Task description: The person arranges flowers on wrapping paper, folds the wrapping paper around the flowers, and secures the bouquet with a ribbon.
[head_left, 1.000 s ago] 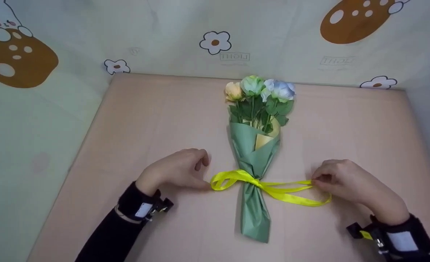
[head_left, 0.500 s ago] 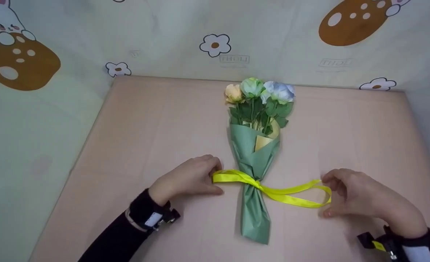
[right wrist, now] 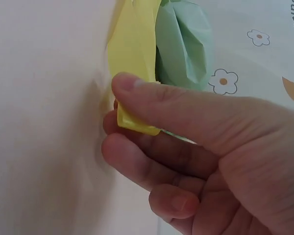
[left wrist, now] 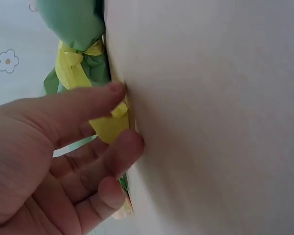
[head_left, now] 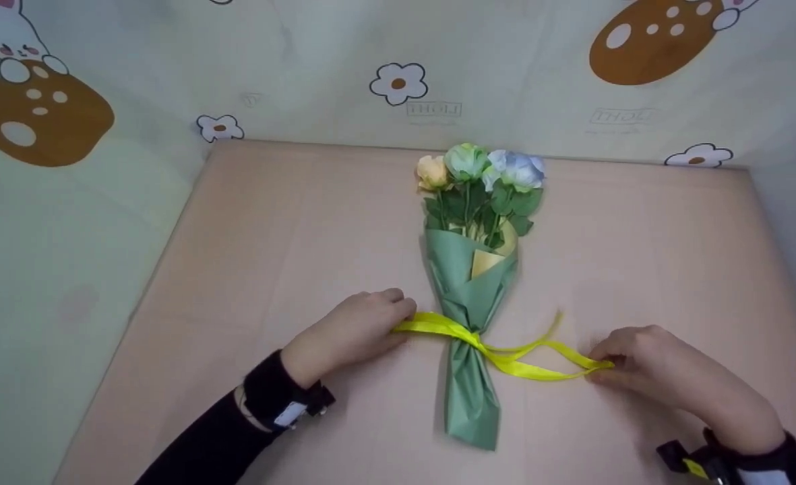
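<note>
A bouquet point(head_left: 472, 283) in green wrapping paper lies on the table, with peach, green and blue blossoms at its far end. Around its narrow waist a yellow ribbon point(head_left: 465, 333) is knotted, with a loop to each side. My left hand point(head_left: 357, 330) has its fingers curled about the left loop; in the left wrist view the ribbon point(left wrist: 110, 128) lies between thumb and fingers. With thumb and index finger, my right hand point(head_left: 674, 374) pinches the end of the right loop, also plain in the right wrist view point(right wrist: 186, 132). A loose ribbon tail points up beside that loop.
The table point(head_left: 290, 222) has a pale pinkish cover and reaches back to a wall sheet point(head_left: 303, 54) printed with flowers and brown spotted shapes. Black straps with small cameras sit on both wrists.
My left hand has moved right and closed on the left loop. The right hand let go of the ribbon, moved down, then took the right loop's end, and a tail came free.
</note>
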`<state>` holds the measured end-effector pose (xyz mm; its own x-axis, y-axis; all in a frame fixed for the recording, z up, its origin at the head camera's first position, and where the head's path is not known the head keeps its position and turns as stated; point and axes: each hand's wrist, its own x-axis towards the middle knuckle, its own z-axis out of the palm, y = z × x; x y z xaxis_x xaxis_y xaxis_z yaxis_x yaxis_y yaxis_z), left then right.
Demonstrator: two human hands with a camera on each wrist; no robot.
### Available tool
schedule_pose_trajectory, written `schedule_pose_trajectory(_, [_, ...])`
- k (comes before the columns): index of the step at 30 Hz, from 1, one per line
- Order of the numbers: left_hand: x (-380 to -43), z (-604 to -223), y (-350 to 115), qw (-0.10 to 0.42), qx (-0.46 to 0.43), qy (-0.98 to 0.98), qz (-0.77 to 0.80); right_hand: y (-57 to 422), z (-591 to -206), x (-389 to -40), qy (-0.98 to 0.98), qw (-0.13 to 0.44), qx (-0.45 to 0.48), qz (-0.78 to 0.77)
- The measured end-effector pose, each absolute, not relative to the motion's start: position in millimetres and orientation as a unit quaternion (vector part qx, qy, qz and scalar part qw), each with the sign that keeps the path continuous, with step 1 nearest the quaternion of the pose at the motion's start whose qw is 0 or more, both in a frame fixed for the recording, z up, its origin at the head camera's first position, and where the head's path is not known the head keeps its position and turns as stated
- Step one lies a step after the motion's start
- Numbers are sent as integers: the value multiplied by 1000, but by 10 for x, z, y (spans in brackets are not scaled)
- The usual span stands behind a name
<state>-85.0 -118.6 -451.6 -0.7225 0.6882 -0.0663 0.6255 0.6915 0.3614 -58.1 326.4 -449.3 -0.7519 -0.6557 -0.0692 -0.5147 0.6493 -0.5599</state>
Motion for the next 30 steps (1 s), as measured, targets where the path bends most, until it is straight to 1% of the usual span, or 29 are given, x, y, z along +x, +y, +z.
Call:
schedule_pose_trajectory(4, [-848, -4488, -1251, 109, 347, 912, 190, 3294, -4513, -605, 884, 106, -359, -281])
schedule_pose_trajectory(7, [-850, -4453, -1335, 133, 327, 909, 222, 3316, -4511, -620, 882, 117, -353, -290])
schedule_pose_trajectory(9, [-856, -4437, -1397, 158, 308, 903, 254, 3326, -4501, -620, 883, 131, -342, -295])
schedule_pose_trajectory(13, [-872, -4430, -1478, 226, 270, 868, 350, 3329, -4479, -617, 884, 151, -325, -300])
schedule_pose_trajectory(16, [-878, -4429, -1500, 254, 242, 843, 408, 3319, -4460, -619, 886, 157, -317, -300])
schedule_pose_trajectory(20, [-882, -4416, -1510, 250, 204, 839, 437, 3306, -4441, -625, 886, 163, -313, -302])
schedule_pose_trajectory(23, [-868, -4408, -1546, 246, 188, 852, 422, 3314, -4434, -630, 887, 166, -313, -297])
schedule_pose_trajectory(26, [-845, -4411, -1613, 243, 184, 869, 389, 3339, -4434, -637, 894, 187, -296, -280])
schedule_pose_trajectory(30, [-817, -4441, -1709, 241, 182, 890, 342, 3403, -4453, -651, 905, 237, -249, -252])
